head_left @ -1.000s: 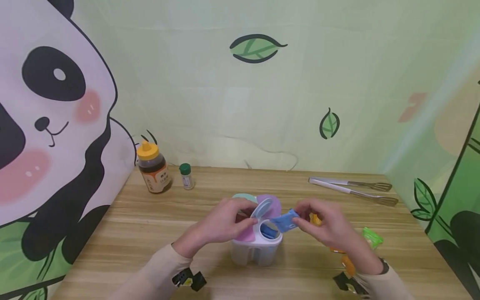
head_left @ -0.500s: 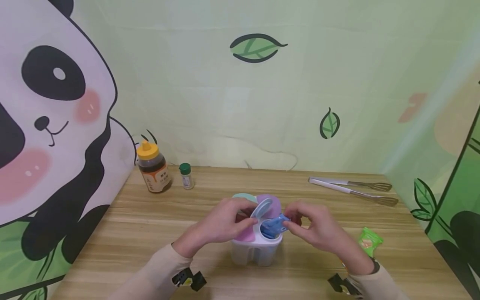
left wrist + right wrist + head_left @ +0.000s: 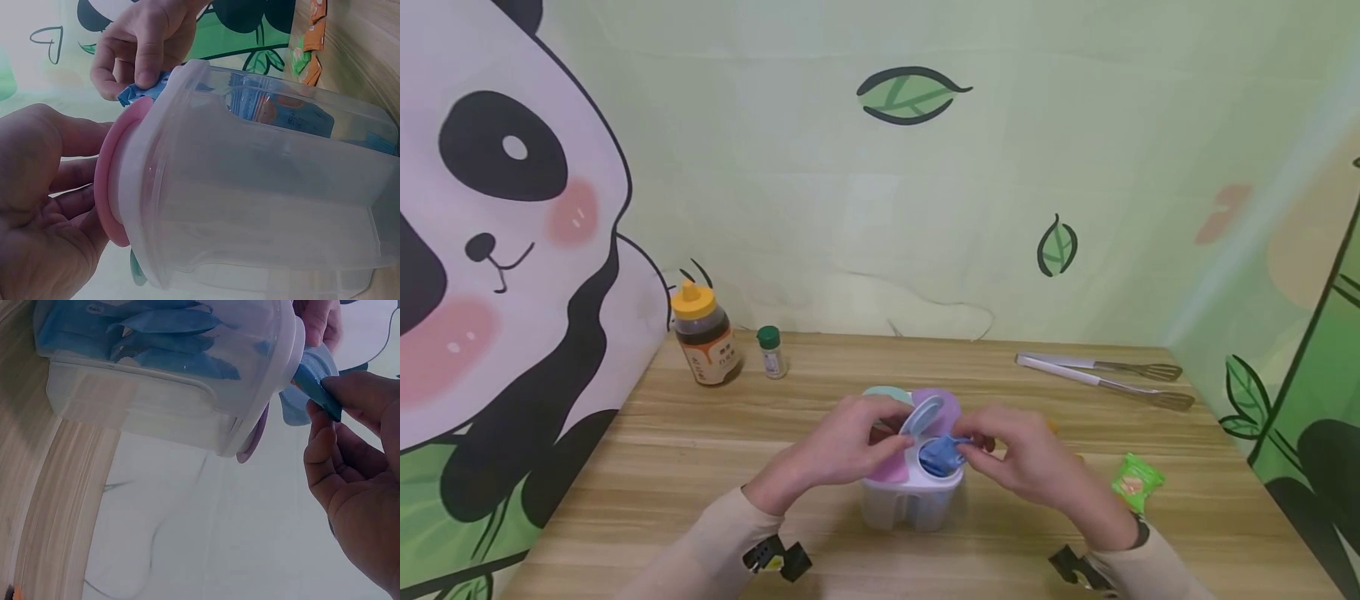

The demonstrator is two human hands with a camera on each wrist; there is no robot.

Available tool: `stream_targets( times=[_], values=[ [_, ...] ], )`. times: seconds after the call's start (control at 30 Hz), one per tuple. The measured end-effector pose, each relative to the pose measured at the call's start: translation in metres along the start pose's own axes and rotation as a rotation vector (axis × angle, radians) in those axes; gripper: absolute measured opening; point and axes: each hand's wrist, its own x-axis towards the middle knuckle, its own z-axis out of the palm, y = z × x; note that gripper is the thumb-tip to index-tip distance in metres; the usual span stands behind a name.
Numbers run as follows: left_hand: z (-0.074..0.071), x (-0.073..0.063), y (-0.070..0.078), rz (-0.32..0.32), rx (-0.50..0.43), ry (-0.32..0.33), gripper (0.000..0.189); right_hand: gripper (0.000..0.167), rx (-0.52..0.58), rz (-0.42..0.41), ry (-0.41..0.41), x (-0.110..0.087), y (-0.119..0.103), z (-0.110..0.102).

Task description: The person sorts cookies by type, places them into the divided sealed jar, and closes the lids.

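Note:
A clear container with a white top (image 3: 906, 510) stands on the table, with coloured round lids. My left hand (image 3: 850, 442) pinches its light-blue lid (image 3: 923, 415), which is tilted up from its round opening. My right hand (image 3: 1026, 457) pinches one end of a blue snack packet (image 3: 942, 456), whose other end is in that opening. Through the clear wall in the right wrist view, several blue packets (image 3: 169, 347) lie stacked in one compartment. The pink lid (image 3: 107, 181) is down, close beside my left fingers in the left wrist view.
A honey bottle (image 3: 709, 346) with a yellow cap and a small green-capped shaker (image 3: 772, 354) stand at the back left. White-handled tongs (image 3: 1067, 372) lie at the back right. A green packet (image 3: 1138, 483) and orange packets (image 3: 314, 36) lie right of the container.
My right hand has moved left and slightly down, bringing the blue packet from beside the opening into it. The left hand still holds the lid up.

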Motion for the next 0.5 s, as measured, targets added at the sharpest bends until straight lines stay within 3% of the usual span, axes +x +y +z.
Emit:
stream_targets(
  times=[0.23,0.5],
  values=[
    [0.001,0.000,0.000,0.004,0.011,-0.004,0.029,0.024,-0.125,-0.115,-0.060,0.004,-0.004,0.012],
    [0.001,0.000,-0.001,0.022,0.020,0.008,0.028,0.015,-0.186,-0.098,-0.162,0.008,-0.004,0.013]
  ],
)
